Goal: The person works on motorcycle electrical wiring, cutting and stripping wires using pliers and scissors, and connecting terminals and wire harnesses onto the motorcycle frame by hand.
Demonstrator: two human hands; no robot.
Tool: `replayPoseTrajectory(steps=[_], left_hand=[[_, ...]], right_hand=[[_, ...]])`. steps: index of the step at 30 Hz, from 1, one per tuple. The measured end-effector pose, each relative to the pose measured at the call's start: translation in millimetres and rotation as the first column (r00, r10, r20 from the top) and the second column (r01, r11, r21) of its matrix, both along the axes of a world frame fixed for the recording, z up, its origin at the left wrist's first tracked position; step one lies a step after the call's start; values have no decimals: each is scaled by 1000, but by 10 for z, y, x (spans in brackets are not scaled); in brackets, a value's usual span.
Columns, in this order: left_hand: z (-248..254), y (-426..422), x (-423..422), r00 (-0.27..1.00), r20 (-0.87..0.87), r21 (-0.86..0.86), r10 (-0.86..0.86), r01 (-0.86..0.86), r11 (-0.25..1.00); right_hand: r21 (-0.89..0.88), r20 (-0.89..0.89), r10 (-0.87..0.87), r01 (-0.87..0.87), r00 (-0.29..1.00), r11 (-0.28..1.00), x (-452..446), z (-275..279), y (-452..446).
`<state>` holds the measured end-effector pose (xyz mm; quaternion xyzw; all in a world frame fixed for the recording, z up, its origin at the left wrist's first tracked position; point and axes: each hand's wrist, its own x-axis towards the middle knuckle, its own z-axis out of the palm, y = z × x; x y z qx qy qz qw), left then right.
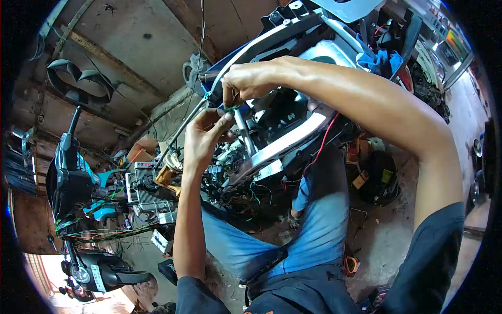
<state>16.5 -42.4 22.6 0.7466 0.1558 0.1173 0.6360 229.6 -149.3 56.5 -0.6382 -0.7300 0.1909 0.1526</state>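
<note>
My left hand (205, 137) is raised over the stripped motorbike frame, thumb and fingers pinched on a thin green wire (231, 109). Just above it, my right hand (252, 81) is closed with bent fingers on the same wire, its arm reaching across from the right. The fingers hide most of the wire, so its ends cannot be made out. Beneath both hands lies the bike's silver frame tube (293, 137), with black plastic and engine parts around it. A red wire (325, 137) hangs by the tube's near end.
At left stand a radiator-like metal part (151, 189), a handlebar with a bundle of wires (112, 234), and a parked motorbike (104, 272). A blue cloth (380, 62) lies at upper right. A black round bag or container (379, 178) sits on the floor at right.
</note>
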Motion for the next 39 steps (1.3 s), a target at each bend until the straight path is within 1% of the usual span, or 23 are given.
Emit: replayPoseTrajectory(steps=[1, 2, 3, 5, 8, 11, 12, 15, 16, 19, 20, 23, 24, 25, 27, 29, 30, 31, 33, 34, 35, 37, 39], left_hand=[[29, -17, 4, 1000, -15, 62, -9, 10, 998], [74, -35, 3, 999, -33, 125, -19, 23, 992], [99, -47, 2, 998, -53, 188, -27, 37, 981], [63, -47, 13, 999, 11, 220, -46, 42, 974], [34, -45, 34, 994, 91, 279, -66, 39, 960], [-45, 93, 25, 988, 96, 84, -117, 109, 991], [-14, 81, 15, 992, 76, 90, -101, 94, 991], [27, 79, -12, 998, 48, -147, -51, 58, 988], [11, 100, -17, 998, 53, -150, -32, 39, 988], [24, 39, -68, 990, 116, -44, 87, -82, 996], [2, 26, -89, 982, 141, 23, 123, -127, 992], [41, -111, -125, 942, 276, 250, 193, -265, 931], [40, -105, -149, 944, 273, 306, 185, -267, 914], [35, -130, -160, 938, 312, 413, 152, -278, 867], [28, -218, -137, 897, 404, 411, 178, -351, 841], [-157, -169, -116, 881, 407, 142, 240, -320, 937], [-174, -195, -93, 875, 402, -1, 270, -295, 956], [-145, -263, -88, 862, 371, -99, 347, -335, 937], [-251, -216, -6, 822, 434, -301, 369, -254, 919], [-271, -174, 16, 825, 420, -385, 378, -215, 897], [-323, -108, 32, 835, 428, -427, 345, -150, 892], [-300, -103, 54, 836, 414, -455, 359, -151, 877], [-283, -89, 65, 832, 402, -401, 381, -214, 891]], right_hand=[[-18, 13, 26, -26, 1000, 1000, 2, 14, -8], [29, -34, 27, -26, 999, 999, 37, -83, 34], [14, 4, 27, -27, 1000, 1000, 9, -39, 3], [-18, 81, 32, -31, 996, 999, -48, 55, -55], [-76, 175, 67, -54, 982, 996, -4, 48, 42], [31, 2, 40, -40, 999, 999, -17, -22, -1], [76, -80, 48, -42, 996, 996, -54, -20, -12], [-17, 0, 21, -21, 1000, 1000, -70, 58, -54], [-2, 0, 22, -22, 1000, 1000, -49, 25, -28], [-7, -31, -28, 28, 999, 1000, -50, -38, 0], [4, 15, 47, -47, 999, 999, -7, -35, 6], [12, -58, -10, 11, 998, 1000, -22, -33, 7], [26, -79, -11, 13, 997, 1000, -22, -49, 19], [40, -98, -10, 14, 995, 999, -17, -59, 28], [35, -110, -26, 30, 994, 999, -25, -29, 28], [-5, -99, -65, 65, 993, 998, -55, 33, -4], [26, -106, -57, 61, 993, 998, -60, 27, 1], [7, -114, -71, 72, 991, 997, -55, 26, 14], [121, -4, -69, 69, 998, 990, -62, 14, 19], [132, 2, -62, 61, 998, 989, -58, 18, 10], [142, 5, -54, 53, 999, 988, -54, 20, 4], [157, 25, -50, 46, 998, 986, -90, 62, -22], [169, 61, -64, 53, 996, 984, -92, 89, -46]])
